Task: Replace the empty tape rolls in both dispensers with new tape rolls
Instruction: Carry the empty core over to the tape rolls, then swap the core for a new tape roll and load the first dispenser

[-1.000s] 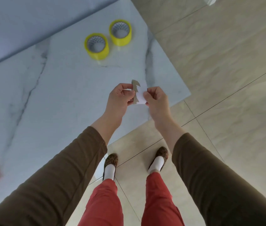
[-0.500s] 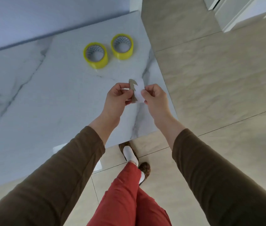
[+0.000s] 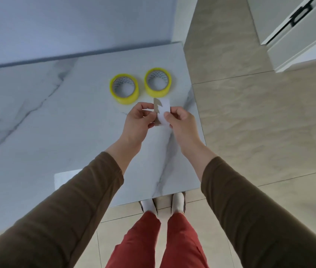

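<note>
I held a small torn cardboard core (image 3: 162, 111) up between both hands, over the marble table (image 3: 37, 132). My left hand (image 3: 137, 122) pinched its left edge, thumb on top and fingers curled underneath, clamped on the brown ragged side. My right hand (image 3: 180, 120) pinched the right side, with the thumb (image 3: 167, 114) pressed flat against the white face of the piece. The two hands sat close together with only that scrap between them. The brown part stuck up above my left fingers with a jagged, notched edge, and the white part stood taller just beside it. I could not tell whether the piece was flattened or still partly curved.

Just beyond my hands, two new tape rolls lay flat on the table, side by side and a little apart. The left yellow roll (image 3: 124, 91) lay just past my left knuckles. The right yellow roll (image 3: 158, 82) lay directly past the top of the scrap, slightly farther from me. Both showed a patterned inner ring around an open centre.

My brown sleeves (image 3: 87, 200) ran back from both wrists toward me. Below my forearms, the near edge of the table crossed in front of my red trousers (image 3: 143, 242) and white socks (image 3: 177, 202) on the tiled floor (image 3: 259, 122). To the far right of my right hand stood a white cabinet (image 3: 298, 35) with a dark handle.
</note>
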`<move>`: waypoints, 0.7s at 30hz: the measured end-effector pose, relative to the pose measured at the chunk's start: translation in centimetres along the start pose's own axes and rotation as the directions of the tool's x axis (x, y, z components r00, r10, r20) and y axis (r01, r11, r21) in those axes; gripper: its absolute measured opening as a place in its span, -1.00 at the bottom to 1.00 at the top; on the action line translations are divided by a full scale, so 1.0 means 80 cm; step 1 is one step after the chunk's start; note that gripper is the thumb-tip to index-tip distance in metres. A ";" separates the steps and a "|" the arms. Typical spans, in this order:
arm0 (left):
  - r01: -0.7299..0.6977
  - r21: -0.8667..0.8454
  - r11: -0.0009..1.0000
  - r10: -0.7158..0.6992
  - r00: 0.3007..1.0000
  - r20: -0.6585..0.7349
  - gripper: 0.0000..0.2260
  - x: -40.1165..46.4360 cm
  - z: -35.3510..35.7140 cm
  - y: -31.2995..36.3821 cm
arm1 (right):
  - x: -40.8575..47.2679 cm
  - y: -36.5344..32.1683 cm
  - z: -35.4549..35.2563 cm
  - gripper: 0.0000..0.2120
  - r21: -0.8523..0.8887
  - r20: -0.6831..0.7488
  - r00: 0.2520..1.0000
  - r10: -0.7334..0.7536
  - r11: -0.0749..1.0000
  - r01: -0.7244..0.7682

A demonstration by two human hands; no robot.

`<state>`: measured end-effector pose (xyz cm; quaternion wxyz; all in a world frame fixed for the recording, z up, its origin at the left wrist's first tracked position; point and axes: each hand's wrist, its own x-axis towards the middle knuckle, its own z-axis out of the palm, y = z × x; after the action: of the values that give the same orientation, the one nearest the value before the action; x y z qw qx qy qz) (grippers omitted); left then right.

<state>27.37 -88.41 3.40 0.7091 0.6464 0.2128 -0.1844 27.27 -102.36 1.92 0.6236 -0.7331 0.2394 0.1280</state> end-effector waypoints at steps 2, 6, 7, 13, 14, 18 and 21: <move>0.005 -0.007 1.000 -0.005 1.000 -0.016 -0.86 0.012 -0.001 0.000 | 0.015 -0.002 0.005 -0.94 -0.028 0.014 1.000 -0.013 1.000 0.014; 0.018 0.003 1.000 -0.017 0.995 -0.100 -0.90 0.042 -0.012 -0.008 | 0.041 -0.004 0.021 -0.90 -0.069 0.056 0.998 -0.038 0.997 0.041; 0.018 0.016 1.000 -0.016 0.991 -0.132 -0.90 0.049 -0.018 -0.012 | 0.047 -0.003 0.026 -0.87 -0.071 0.065 0.997 -0.047 0.996 0.051; -0.020 0.374 0.927 0.139 0.946 -0.292 -0.80 0.100 -0.055 -0.032 | 0.083 -0.003 0.046 -0.91 -0.074 0.123 0.991 -0.055 0.995 0.064; -0.026 0.494 0.869 0.193 0.937 -0.291 -0.73 0.109 -0.060 -0.035 | 0.088 -0.002 0.049 -0.93 -0.075 0.131 0.990 -0.059 0.995 0.069; -0.079 0.841 0.536 0.334 0.934 -0.125 -0.53 0.143 -0.067 -0.041 | 0.103 0.001 0.055 -0.92 -0.075 0.165 0.984 -0.063 0.994 0.076; -0.117 0.920 0.373 0.330 0.944 -0.014 -0.49 0.164 -0.064 -0.041 | 0.111 0.003 0.057 -0.98 -0.093 0.175 0.983 -0.064 0.992 0.081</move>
<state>36.37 -83.44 -6.81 0.2367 0.9639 0.0566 -0.1077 35.24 -99.63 -3.46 0.6089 -0.7577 0.1513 0.1797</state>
